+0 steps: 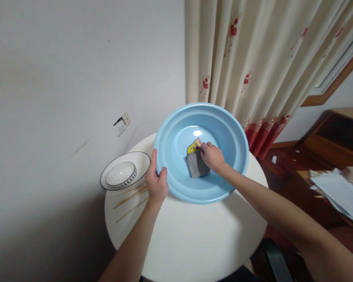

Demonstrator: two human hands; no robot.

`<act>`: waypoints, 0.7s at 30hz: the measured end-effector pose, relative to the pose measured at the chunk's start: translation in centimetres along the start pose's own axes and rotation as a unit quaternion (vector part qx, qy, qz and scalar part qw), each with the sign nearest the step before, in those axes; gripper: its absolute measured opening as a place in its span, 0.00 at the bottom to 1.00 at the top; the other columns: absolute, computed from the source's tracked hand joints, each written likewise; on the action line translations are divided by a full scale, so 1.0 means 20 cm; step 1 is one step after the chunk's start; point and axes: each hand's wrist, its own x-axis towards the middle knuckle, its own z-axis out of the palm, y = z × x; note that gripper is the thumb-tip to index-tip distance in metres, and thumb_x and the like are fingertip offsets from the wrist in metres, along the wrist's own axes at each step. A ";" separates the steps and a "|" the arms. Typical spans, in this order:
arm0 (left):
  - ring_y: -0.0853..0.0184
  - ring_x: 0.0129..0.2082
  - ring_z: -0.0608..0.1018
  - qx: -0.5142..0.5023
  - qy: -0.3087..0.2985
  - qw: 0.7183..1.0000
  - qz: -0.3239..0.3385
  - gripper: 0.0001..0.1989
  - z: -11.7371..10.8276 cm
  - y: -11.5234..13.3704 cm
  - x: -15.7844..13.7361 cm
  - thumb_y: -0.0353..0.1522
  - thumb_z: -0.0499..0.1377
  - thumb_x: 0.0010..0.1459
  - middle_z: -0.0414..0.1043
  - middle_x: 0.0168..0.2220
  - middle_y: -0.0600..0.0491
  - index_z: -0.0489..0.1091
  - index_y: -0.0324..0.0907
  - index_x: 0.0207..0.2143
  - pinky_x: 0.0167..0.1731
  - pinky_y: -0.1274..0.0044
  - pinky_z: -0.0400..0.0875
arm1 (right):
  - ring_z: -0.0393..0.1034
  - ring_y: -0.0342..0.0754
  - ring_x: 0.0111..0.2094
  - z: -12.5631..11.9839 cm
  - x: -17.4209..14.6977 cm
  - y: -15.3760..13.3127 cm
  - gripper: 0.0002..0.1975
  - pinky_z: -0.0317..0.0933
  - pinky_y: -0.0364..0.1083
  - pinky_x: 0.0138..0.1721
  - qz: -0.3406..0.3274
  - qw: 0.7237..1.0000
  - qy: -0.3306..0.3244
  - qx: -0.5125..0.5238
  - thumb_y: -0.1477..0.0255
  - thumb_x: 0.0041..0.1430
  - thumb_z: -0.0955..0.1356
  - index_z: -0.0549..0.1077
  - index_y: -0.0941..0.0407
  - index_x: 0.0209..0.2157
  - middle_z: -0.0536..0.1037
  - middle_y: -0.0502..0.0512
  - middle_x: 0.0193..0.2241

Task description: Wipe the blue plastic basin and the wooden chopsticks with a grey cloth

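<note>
A light blue plastic basin (176, 184) is over the round white table, with a yellow duck print on its inner bottom. My left hand (157, 182) grips the basin's left rim, thumb over the edge. Inside the basin, my right hand (213, 156) pinches a grey scouring pad (197, 165) by its upper right side. The pad is over the basin's bottom and partly covers the duck print; whether it touches the bottom I cannot tell.
Left on the round white table (191, 243) lie a dark-rimmed oval plate (144, 160), a bowl (120, 174) on it, and several chopsticks (131, 197). Behind are a wall socket (119, 127) and a cream curtain (247, 58). Papers (338, 192) lie at right; a black chair part (276, 260) is at lower right.
</note>
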 end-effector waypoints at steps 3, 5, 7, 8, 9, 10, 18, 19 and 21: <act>0.56 0.72 0.63 0.002 -0.003 1.000 0.000 0.35 0.00 -0.01 0.00 0.28 0.58 0.60 0.63 0.70 0.48 0.62 0.42 0.71 0.73 0.65 0.55 | 0.78 0.56 0.42 0.03 -0.06 -0.04 0.14 0.66 0.48 0.41 0.029 0.997 -0.024 0.060 0.68 0.72 0.61 0.74 0.56 0.51 0.81 0.62 0.44; 0.56 0.72 0.63 0.006 -0.008 1.000 0.002 0.35 0.00 -0.02 0.00 0.29 0.58 0.61 0.64 0.70 0.48 0.62 0.42 0.71 0.73 0.65 0.55 | 0.78 0.55 0.43 0.05 -0.08 -0.05 0.12 0.66 0.46 0.42 -0.003 0.994 -0.062 0.093 0.70 0.72 0.62 0.76 0.56 0.46 0.82 0.60 0.42; 0.56 0.72 0.63 0.009 -0.011 1.000 0.006 0.34 0.00 -0.02 0.00 0.29 0.58 0.61 0.64 0.70 0.48 0.62 0.42 0.71 0.73 0.65 0.56 | 0.77 0.53 0.46 0.07 -0.10 -0.06 0.12 0.66 0.46 0.47 -0.052 0.989 -0.076 0.116 0.74 0.70 0.62 0.78 0.56 0.45 0.82 0.60 0.45; 0.56 0.72 0.63 0.009 -0.012 1.000 0.008 0.34 0.00 -0.02 0.00 0.29 0.58 0.61 0.64 0.70 0.48 0.62 0.42 0.71 0.73 0.65 0.56 | 0.76 0.53 0.48 0.08 -0.11 -0.06 0.13 0.65 0.46 0.50 -0.075 0.987 -0.071 0.123 0.75 0.69 0.63 0.78 0.57 0.47 0.81 0.60 0.47; 0.56 0.72 0.63 0.009 -0.013 1.000 0.008 0.34 0.00 -0.03 0.00 0.30 0.58 0.61 0.64 0.70 0.48 0.62 0.42 0.71 0.73 0.65 0.56 | 0.75 0.53 0.50 0.09 -0.12 -0.05 0.13 0.65 0.47 0.53 -0.095 0.985 -0.063 0.127 0.76 0.68 0.64 0.78 0.57 0.49 0.80 0.61 0.50; 0.56 0.72 0.63 0.007 -0.014 1.000 0.008 0.34 0.00 -0.02 0.00 0.30 0.58 0.61 0.64 0.70 0.48 0.62 0.42 0.71 0.73 0.65 0.56 | 0.73 0.53 0.52 0.09 -0.13 -0.05 0.14 0.64 0.48 0.56 -0.112 0.984 -0.053 0.126 0.76 0.68 0.65 0.78 0.57 0.51 0.79 0.62 0.52; 0.56 0.74 0.60 -0.007 -0.004 1.000 -0.001 0.36 0.00 0.00 0.00 0.28 0.58 0.61 0.61 0.72 0.49 0.60 0.43 0.71 0.74 0.65 0.52 | 0.43 0.63 0.75 0.15 -0.20 -0.01 0.29 0.46 0.66 0.71 -0.221 0.971 -0.077 0.057 0.63 0.74 0.63 0.60 0.55 0.71 0.50 0.65 0.75; 0.56 0.74 0.59 -0.010 -0.004 1.000 -0.003 0.36 0.00 0.01 0.00 0.28 0.58 0.61 0.61 0.72 0.49 0.60 0.43 0.72 0.74 0.65 0.51 | 0.40 0.63 0.76 0.15 -0.20 -0.01 0.29 0.44 0.68 0.71 -0.239 0.966 -0.083 0.051 0.62 0.74 0.62 0.60 0.54 0.71 0.48 0.63 0.76; 0.56 0.74 0.59 -0.014 -0.007 1.000 -0.004 0.36 0.00 0.00 0.00 0.28 0.58 0.61 0.60 0.72 0.50 0.60 0.44 0.72 0.74 0.66 0.51 | 0.42 0.62 0.76 0.14 -0.17 -0.02 0.27 0.41 0.68 0.72 -0.277 0.956 -0.083 0.045 0.59 0.75 0.61 0.63 0.53 0.70 0.51 0.61 0.75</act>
